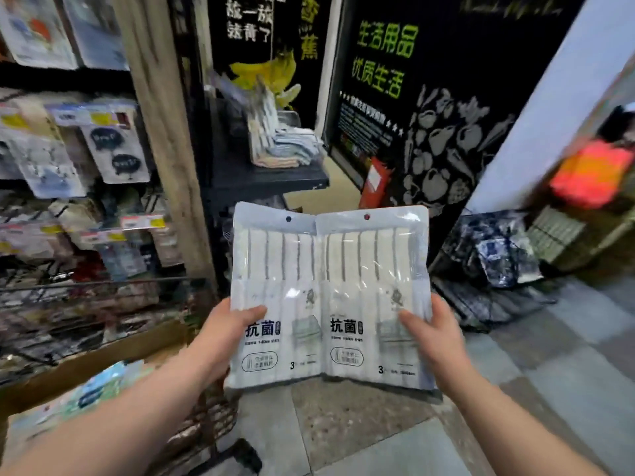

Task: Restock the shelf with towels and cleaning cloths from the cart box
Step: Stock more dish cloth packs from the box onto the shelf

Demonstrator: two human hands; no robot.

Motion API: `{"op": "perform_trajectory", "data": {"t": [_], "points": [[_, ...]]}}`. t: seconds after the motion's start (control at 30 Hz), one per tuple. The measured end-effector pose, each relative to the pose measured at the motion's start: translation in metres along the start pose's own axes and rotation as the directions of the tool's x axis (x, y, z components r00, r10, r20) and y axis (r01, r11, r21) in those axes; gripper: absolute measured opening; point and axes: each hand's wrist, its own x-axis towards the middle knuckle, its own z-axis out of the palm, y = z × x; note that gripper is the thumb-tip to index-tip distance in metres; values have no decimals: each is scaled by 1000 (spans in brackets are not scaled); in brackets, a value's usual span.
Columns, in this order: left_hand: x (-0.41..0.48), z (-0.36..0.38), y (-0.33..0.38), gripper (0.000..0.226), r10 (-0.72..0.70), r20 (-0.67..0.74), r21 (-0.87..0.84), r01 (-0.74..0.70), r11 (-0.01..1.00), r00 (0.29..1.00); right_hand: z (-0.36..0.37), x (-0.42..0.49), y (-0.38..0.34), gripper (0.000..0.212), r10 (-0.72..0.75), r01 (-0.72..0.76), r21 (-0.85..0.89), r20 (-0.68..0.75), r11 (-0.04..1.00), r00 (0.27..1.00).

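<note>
Gripping two upright cloth packs point(275, 269), left hand point(230, 334) and right hand point(433, 334) each holding one, I am seeing the shelf point(62, 75) leftward.

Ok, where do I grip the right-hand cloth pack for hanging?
Take the right-hand cloth pack by its lower right edge, from the right, thumb in front, as the right hand does. It is flat and upright, its hang hole sits top centre, and the left-hand pack lies against its left edge.
</note>
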Motion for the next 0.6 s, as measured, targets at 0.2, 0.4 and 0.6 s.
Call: {"op": "perform_trajectory", "data": {"t": [0.2,0.4,0.6], "points": [[5,106,21,39,9,161,8,-10,1000,987,-100,19,-10,26,-73,66,-53,-150,996,986],[59,174,43,33,65,250,47,-79,996,966,-136,61,-8,26,-37,47,30,-274,998,961],[138,247,74,30,81,345,5,-89,996,935,-166,147,-25,24,-51,66,31,-349,997,936]]}}
